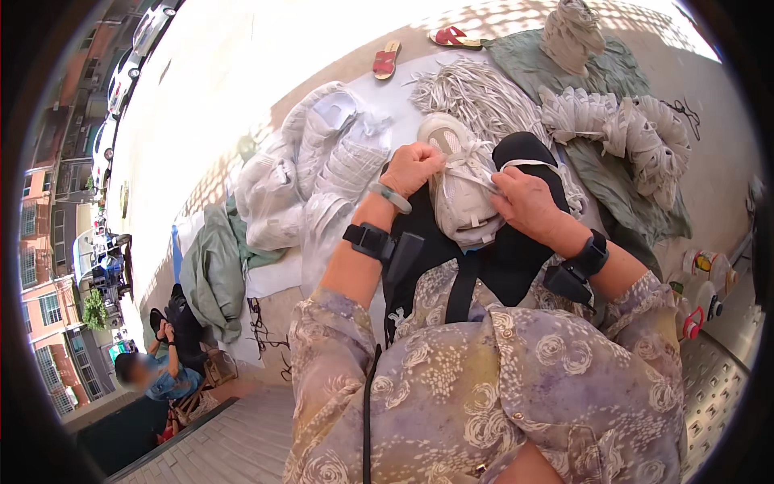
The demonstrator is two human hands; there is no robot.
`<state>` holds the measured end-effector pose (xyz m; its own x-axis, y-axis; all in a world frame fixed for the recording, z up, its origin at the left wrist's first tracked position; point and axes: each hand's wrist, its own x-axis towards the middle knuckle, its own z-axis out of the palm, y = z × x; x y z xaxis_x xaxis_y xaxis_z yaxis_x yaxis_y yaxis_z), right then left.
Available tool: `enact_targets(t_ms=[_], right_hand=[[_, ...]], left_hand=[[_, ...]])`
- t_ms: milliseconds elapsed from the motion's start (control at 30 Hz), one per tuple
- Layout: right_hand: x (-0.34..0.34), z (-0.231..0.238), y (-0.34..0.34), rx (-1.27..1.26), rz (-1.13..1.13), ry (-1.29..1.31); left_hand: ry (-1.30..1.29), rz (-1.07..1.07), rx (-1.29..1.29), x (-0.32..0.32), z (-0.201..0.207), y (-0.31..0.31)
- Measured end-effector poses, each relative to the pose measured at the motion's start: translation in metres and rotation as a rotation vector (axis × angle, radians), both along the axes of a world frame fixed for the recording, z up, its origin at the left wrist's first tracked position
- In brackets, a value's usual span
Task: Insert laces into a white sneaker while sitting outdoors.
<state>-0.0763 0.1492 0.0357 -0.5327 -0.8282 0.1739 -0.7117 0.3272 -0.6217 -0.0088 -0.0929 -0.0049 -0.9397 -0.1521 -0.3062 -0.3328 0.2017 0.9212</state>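
A white sneaker [455, 206] rests on my lap between my thighs, its toe and heel lying along my line of sight. White shoelaces [468, 159] cross over its top. My left hand [413, 168] is closed in a pinch at the shoe's left side, on a lace that its fingers mostly cover. On the right side, my right hand [528, 202] pinches the lace close to the shoe's edge. A white strand loops over the black pad on my right thigh, above that hand.
A pile of loose white laces [476, 97] lies just beyond the shoe. Stacked white shoes [322, 153] in clear plastic stand left; bundled white shoes [617, 133] lie right on green cloth. Red slippers [386, 60] sit farther off. Another person [165, 371] sits at lower left.
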Motion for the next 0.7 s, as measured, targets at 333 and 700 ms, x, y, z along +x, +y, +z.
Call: enact_targets(t_ms=[333,700], right_hand=[[-0.013,0.012,0.011,0.087,0.010,-0.494],[-0.008,0.056,0.110,0.119,0.085,0.418]], left_hand=[[-0.033,0.259,0.512,0.011,0.034,0.016],[0.111,0.170,-0.264,0.002,0.007,0.038]])
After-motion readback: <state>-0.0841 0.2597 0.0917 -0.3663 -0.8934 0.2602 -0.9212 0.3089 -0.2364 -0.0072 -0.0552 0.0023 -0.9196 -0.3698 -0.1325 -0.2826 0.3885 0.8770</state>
